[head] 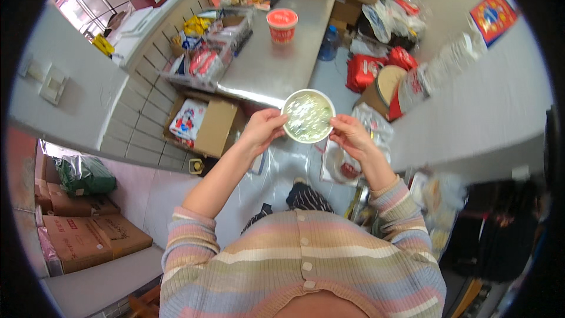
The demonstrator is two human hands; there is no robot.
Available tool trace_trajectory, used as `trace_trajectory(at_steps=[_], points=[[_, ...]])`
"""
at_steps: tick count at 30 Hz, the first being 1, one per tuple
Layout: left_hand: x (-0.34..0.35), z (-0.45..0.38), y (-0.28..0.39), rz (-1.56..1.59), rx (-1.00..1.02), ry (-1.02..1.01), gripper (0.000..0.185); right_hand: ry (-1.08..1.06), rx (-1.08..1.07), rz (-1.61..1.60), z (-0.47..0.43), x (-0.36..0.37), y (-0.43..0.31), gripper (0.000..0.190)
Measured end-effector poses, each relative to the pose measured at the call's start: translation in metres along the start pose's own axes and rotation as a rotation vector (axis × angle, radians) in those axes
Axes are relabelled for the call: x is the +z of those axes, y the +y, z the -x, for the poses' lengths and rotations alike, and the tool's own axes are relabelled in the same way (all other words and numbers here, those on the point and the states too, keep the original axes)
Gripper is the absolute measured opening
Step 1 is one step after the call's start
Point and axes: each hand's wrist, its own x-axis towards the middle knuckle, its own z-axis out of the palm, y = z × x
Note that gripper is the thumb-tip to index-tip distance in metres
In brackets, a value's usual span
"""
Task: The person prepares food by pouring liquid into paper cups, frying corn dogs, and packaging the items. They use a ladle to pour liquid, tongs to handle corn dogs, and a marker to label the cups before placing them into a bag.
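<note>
Between my two hands, in front of my body, is a round white-rimmed bowl with pale greenish contents that look like soup; its surface is shiny. My left hand grips its left rim with the thumb on the edge. On the opposite side my right hand holds the right rim. The bowl is just off the near end of a stainless steel counter. Farther up the counter stands a red and white paper tub with a red lid.
Plastic bins of packets line the counter's left side. Below them sits an open cardboard box. Right of the counter are red bags, a water jug and a round-topped container. Plastic bags lie on the floor near my right hand.
</note>
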Motion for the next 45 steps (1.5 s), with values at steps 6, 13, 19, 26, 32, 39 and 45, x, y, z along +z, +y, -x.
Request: trace_trajectory(at_steps=[6, 13, 19, 26, 32, 39, 45], points=[[-0.054, -0.111, 0.041, 0.102, 0.06, 0.235, 0.017, -0.147, 0.148, 0.062, -0.175, -0.008, -0.05, 0.015], [-0.107, -0.197, 0.055, 0.107, 0.039, 0.319, 0.017, -0.098, 0.351, 0.17, -0.304, -0.003, -0.059, 0.012], [-0.128, -0.218, 0.06, 0.23, 0.069, 0.434, 0.016, -0.201, 0.437, 0.129, -0.352, 0.002, -0.069, 0.013], [-0.124, -0.208, 0.053, 0.192, 0.018, 0.672, 0.019, -0.326, 0.419, 0.347, -0.378, -0.045, -0.098, 0.018], [-0.079, -0.206, 0.033, 0.576, 0.361, 0.901, 0.019, -0.223, 0.33, 0.673, -0.429, -0.151, -0.13, 0.017], [-0.064, -0.209, 0.041, 0.567, 0.369, 0.989, 0.02, 0.029, 0.1, 0.45, -0.41, -0.165, -0.152, 0.018], [-0.081, -0.193, 0.041, 0.616, 0.293, 0.827, 0.028, 0.257, -0.035, 0.373, -0.335, -0.176, -0.133, 0.014]])
